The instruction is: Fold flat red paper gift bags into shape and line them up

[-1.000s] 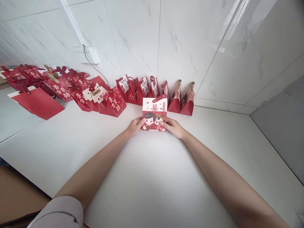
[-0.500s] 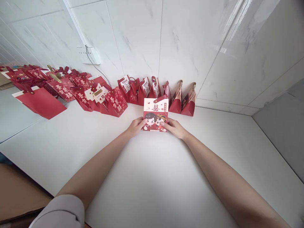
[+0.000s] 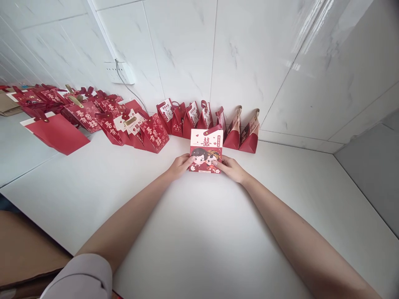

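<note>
White worktop runs off the btm edge w/ brown cardboard cut off lower L, the L cluster of red boxes overlaps too much to count, & the wall row is partly hidden by the held box. That one's upright in front of the row, base contact unclear: white top w/ red character, 2 cartoon figures on red below, dark-red ribbon. L grip & R grip clasp its sides, thumbs in front, other fingers mostly hidden.
</note>
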{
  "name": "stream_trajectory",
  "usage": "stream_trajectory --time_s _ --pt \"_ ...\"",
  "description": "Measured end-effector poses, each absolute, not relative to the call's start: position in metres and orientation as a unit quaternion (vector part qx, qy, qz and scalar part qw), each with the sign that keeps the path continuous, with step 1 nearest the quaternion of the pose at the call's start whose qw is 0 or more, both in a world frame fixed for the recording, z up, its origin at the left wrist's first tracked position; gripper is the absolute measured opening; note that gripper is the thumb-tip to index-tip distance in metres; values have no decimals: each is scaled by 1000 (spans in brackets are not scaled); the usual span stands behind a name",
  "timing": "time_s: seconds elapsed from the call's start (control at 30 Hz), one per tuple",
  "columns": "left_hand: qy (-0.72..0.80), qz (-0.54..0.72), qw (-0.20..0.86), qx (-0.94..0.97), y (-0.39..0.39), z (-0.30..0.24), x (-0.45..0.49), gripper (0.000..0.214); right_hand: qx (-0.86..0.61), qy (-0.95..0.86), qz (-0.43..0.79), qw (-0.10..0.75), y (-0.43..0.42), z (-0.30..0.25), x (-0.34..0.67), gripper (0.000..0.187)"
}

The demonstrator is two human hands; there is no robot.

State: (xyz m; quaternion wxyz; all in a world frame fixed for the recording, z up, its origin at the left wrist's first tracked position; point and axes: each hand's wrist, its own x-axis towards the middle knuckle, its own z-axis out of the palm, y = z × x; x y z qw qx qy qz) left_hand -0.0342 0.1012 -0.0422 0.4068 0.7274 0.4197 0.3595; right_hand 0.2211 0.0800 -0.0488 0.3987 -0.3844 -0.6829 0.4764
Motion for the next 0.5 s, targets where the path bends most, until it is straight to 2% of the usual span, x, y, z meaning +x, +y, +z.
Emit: stream_trajectory --time_s 0.4,0.5 --pt "426 354 433 711 97 -37 -31 60 -375 -693 477 389 79 -47 222 43" --pt "430 363 440 700 97 -34 -31 62 -331 -706 482 400 80 -47 223 51"
